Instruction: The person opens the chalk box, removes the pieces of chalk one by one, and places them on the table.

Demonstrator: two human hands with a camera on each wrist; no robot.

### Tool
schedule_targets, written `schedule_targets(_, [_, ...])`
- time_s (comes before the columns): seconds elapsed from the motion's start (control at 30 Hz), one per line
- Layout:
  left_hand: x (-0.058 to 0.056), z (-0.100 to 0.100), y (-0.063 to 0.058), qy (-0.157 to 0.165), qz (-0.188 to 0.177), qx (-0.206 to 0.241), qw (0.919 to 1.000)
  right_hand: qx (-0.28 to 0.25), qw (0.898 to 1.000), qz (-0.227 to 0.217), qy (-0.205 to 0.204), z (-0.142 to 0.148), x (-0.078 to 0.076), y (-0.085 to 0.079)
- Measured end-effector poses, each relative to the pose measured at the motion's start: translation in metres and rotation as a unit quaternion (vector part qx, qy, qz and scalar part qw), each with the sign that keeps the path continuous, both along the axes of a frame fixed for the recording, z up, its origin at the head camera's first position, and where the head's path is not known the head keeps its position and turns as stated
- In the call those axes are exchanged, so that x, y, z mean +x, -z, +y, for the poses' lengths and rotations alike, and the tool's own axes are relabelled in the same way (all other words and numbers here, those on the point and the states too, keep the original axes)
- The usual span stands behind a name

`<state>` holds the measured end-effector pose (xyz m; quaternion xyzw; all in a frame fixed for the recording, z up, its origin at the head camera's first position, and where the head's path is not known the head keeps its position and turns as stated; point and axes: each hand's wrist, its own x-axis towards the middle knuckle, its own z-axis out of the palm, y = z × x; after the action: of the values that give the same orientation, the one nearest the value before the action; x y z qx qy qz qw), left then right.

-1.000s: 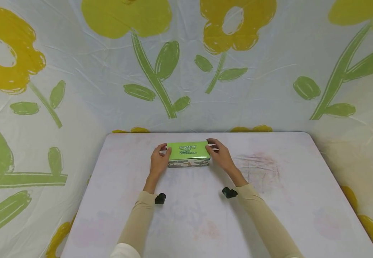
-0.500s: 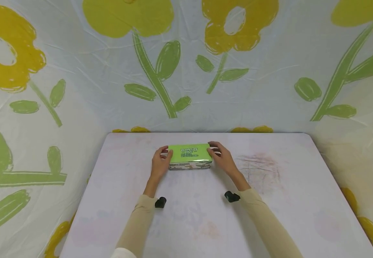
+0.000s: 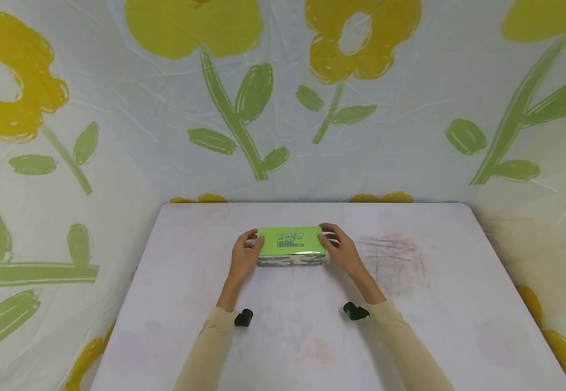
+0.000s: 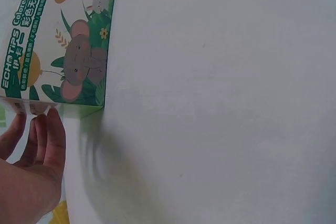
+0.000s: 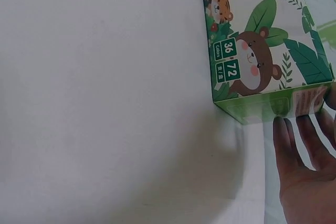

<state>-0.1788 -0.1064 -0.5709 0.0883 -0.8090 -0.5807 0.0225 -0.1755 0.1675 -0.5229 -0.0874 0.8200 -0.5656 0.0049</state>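
A box of colored chalk (image 3: 291, 242) is held between the two hands, its bright green top facing up. Animals are printed on its front side (image 4: 79, 51), among them an elephant and a bear. My left hand (image 3: 245, 257) grips the left end, thumb at the top edge and fingers against the end face. At the opposite end, my right hand (image 3: 344, 253) holds on in the same way, its fingertips (image 5: 281, 124) touching the green end panel. Whether the box's underside touches the table cannot be told.
The white table (image 3: 293, 336) has faint coloured smudges and a dark scribbled patch (image 3: 395, 260) right of the box. Cloth printed with yellow flowers (image 3: 351, 43) hangs behind and at both sides. Black wrist cameras (image 3: 244, 317) sit at the cuffs.
Both hands have brought the chalk box nearer to me and slightly to the right. Their hold on its ends looks the same.
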Motion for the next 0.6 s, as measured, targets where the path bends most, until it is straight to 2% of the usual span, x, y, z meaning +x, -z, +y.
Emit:
schedule_targets(0.23, [0.008, 0.003, 0.005, -0.006, 0.005, 0.001, 1.0, -0.009, 1.0, 0.004, 0.003, 0.002, 0.008, 0.003])
schedule_targets(0.6, [0.025, 0.003, 0.005, 0.018, 0.011, 0.012, 0.9997, -0.014, 1.0, -0.014, 0.001, 0.009, 0.022, 0.006])
